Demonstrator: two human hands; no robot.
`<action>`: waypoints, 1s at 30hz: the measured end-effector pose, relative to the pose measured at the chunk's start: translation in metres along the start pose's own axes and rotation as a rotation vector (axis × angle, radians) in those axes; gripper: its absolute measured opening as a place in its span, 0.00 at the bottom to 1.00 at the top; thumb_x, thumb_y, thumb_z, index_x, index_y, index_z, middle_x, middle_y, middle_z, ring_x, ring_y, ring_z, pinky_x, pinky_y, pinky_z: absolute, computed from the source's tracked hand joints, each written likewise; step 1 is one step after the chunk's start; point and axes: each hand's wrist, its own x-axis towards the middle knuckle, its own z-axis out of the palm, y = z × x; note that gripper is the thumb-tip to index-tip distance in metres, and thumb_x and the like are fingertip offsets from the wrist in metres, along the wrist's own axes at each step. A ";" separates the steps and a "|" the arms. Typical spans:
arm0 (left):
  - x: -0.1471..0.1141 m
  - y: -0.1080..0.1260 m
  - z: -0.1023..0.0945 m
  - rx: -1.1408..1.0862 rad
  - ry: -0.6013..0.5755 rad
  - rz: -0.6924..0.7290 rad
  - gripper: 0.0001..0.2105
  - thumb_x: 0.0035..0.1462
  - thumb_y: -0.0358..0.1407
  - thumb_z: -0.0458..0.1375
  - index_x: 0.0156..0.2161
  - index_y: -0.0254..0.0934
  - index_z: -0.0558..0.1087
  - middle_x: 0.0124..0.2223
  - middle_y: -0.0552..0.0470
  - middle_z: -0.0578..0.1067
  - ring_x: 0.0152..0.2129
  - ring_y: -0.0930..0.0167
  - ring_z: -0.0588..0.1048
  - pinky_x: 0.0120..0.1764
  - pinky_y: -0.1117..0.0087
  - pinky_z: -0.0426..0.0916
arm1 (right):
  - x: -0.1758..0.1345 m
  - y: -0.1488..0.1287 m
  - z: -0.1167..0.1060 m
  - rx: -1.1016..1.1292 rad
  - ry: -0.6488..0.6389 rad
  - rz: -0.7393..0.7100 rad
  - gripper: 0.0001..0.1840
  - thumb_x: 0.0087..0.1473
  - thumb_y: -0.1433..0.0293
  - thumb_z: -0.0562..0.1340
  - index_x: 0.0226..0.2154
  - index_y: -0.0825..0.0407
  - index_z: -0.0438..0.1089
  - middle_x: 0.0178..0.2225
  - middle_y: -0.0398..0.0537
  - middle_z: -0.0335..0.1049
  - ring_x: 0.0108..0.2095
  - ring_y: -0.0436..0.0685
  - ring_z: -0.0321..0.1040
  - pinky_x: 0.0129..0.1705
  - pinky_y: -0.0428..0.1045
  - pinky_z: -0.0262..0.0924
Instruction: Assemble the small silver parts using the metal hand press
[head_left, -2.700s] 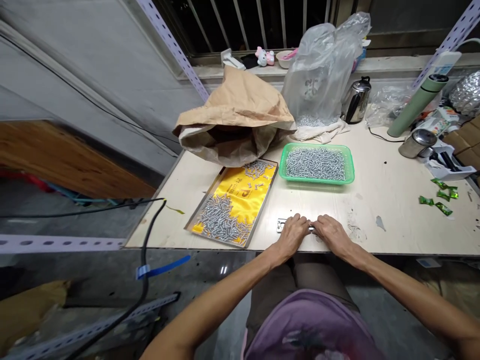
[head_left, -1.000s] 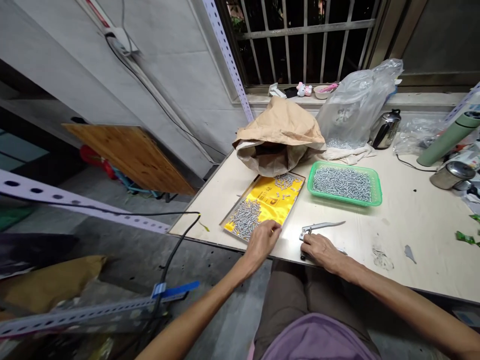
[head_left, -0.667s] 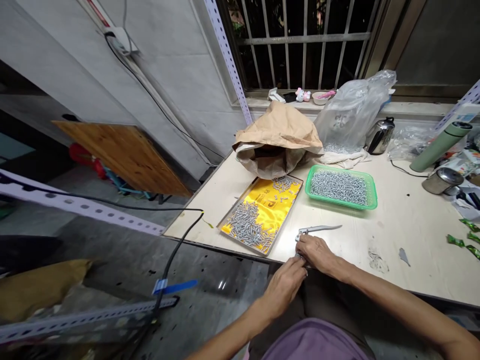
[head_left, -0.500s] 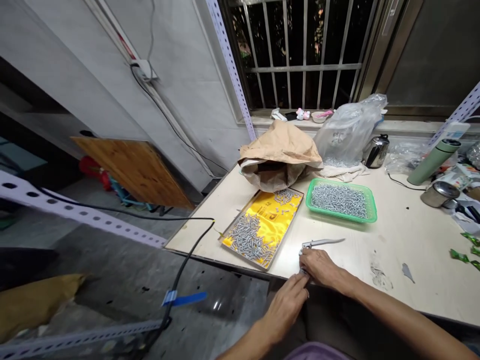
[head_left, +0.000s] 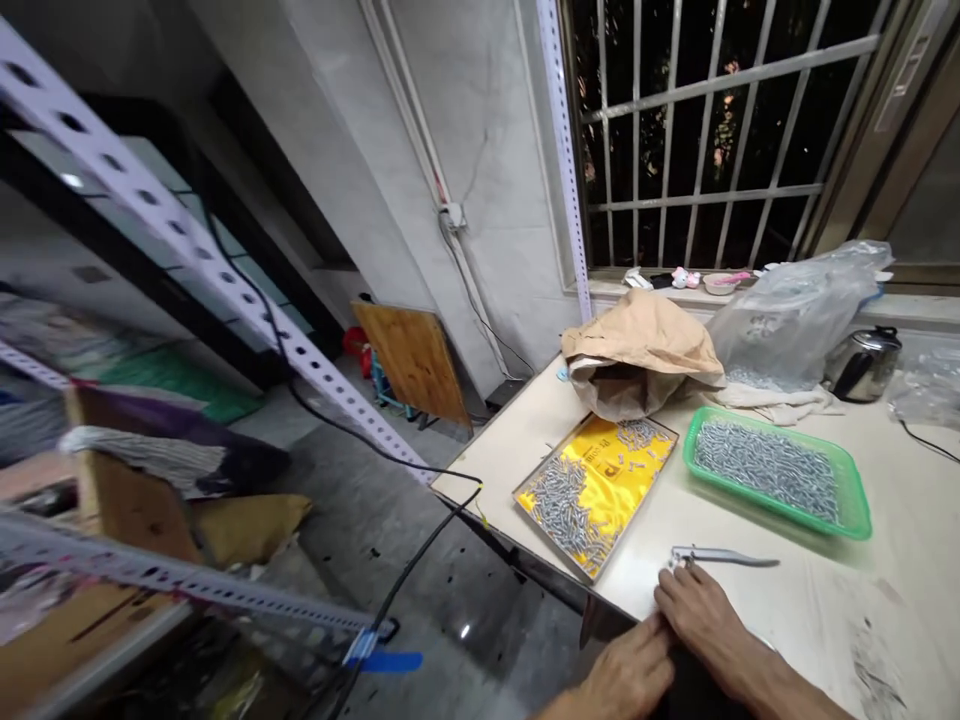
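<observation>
My right hand (head_left: 697, 607) is closed at the table's near edge, its fingers against the head of a grey metal plier-like tool (head_left: 731, 556). One long handle of that tool points right across the tabletop; the rest is hidden beneath my fingers. Just below and to the left, my left hand (head_left: 634, 668) is closed with its fingertips touching my right hand, and what it holds is covered. Beyond them lies a shallow tray (head_left: 556, 543) lined with yellow satin cloth (head_left: 600, 462), with small metal screw-like pieces (head_left: 566, 505) heaped on it. More such pieces fill a green plastic basket (head_left: 855, 490).
A brown paper bag (head_left: 645, 335) and a clear plastic bag (head_left: 787, 330) stand behind, near a steel kettle (head_left: 866, 362). Left of the table (head_left: 491, 468), a black cable (head_left: 409, 575) crosses purple perforated shelf rails (head_left: 330, 375). A wooden board (head_left: 412, 360) leans at the wall.
The camera has turned left, so the table and its contents sit further right and lower in view. Both hands remain together at the table edge beside the tool.
</observation>
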 end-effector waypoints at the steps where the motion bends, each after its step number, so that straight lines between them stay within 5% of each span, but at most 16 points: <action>1: -0.001 -0.003 0.006 0.030 0.008 0.026 0.10 0.60 0.25 0.48 0.33 0.33 0.71 0.52 0.39 0.74 0.58 0.66 0.65 0.59 0.64 0.62 | 0.000 0.001 0.000 0.037 0.085 -0.032 0.12 0.55 0.81 0.53 0.29 0.50 0.64 0.29 0.45 0.69 0.30 0.53 0.68 0.31 0.46 0.60; 6: -0.006 -0.007 0.015 0.077 0.073 0.028 0.11 0.61 0.27 0.49 0.30 0.33 0.71 0.51 0.41 0.74 0.56 0.65 0.67 0.55 0.68 0.66 | 0.005 0.020 -0.051 0.299 0.579 0.095 0.09 0.64 0.69 0.48 0.38 0.48 0.63 0.31 0.45 0.69 0.30 0.52 0.69 0.30 0.46 0.66; 8: -0.003 -0.001 0.003 -0.018 0.056 -0.019 0.10 0.61 0.28 0.49 0.31 0.33 0.72 0.52 0.40 0.73 0.56 0.65 0.67 0.55 0.67 0.66 | 0.006 0.035 -0.084 0.221 0.735 0.193 0.08 0.63 0.68 0.53 0.44 0.48 0.63 0.30 0.44 0.69 0.26 0.51 0.67 0.28 0.46 0.66; 11: 0.008 0.012 -0.031 -0.276 0.018 -0.216 0.09 0.62 0.30 0.49 0.35 0.34 0.72 0.51 0.42 0.73 0.53 0.67 0.69 0.52 0.68 0.68 | 0.007 0.072 -0.124 0.023 0.787 0.358 0.08 0.62 0.66 0.55 0.43 0.46 0.66 0.33 0.46 0.71 0.29 0.54 0.69 0.31 0.49 0.66; 13: 0.020 0.016 -0.053 -0.395 0.079 -0.439 0.09 0.62 0.31 0.51 0.37 0.35 0.73 0.45 0.43 0.75 0.44 0.69 0.74 0.45 0.70 0.71 | 0.007 0.104 -0.133 -0.087 0.744 0.462 0.11 0.63 0.67 0.52 0.41 0.48 0.69 0.34 0.49 0.72 0.33 0.56 0.70 0.37 0.53 0.67; 17: 0.046 0.007 -0.070 -0.528 0.145 -0.700 0.09 0.61 0.33 0.52 0.37 0.36 0.74 0.34 0.47 0.74 0.32 0.70 0.73 0.37 0.71 0.70 | -0.007 0.143 -0.116 -0.157 0.425 0.577 0.16 0.61 0.68 0.54 0.51 0.54 0.66 0.50 0.62 0.65 0.46 0.65 0.66 0.42 0.61 0.66; 20: 0.061 -0.008 -0.069 -0.651 0.065 -0.897 0.07 0.57 0.32 0.54 0.34 0.35 0.75 0.31 0.51 0.74 0.26 0.74 0.72 0.31 0.75 0.67 | -0.026 0.117 -0.095 -0.061 0.293 0.537 0.18 0.63 0.69 0.52 0.54 0.53 0.64 0.50 0.60 0.65 0.44 0.63 0.67 0.40 0.58 0.67; 25: 0.074 -0.031 -0.057 -0.836 -0.149 -1.209 0.04 0.49 0.32 0.59 0.30 0.34 0.76 0.27 0.53 0.75 0.23 0.74 0.72 0.29 0.76 0.65 | -0.067 0.046 -0.053 0.213 0.027 0.390 0.15 0.64 0.67 0.50 0.46 0.52 0.70 0.37 0.51 0.68 0.37 0.56 0.68 0.38 0.50 0.67; 30: 0.075 -0.039 -0.043 -1.043 -0.303 -1.391 0.08 0.50 0.37 0.58 0.27 0.32 0.74 0.17 0.59 0.68 0.14 0.78 0.63 0.19 0.78 0.57 | -0.085 0.026 -0.028 0.266 -0.085 0.441 0.11 0.61 0.71 0.55 0.45 0.51 0.68 0.38 0.50 0.66 0.36 0.55 0.67 0.36 0.48 0.63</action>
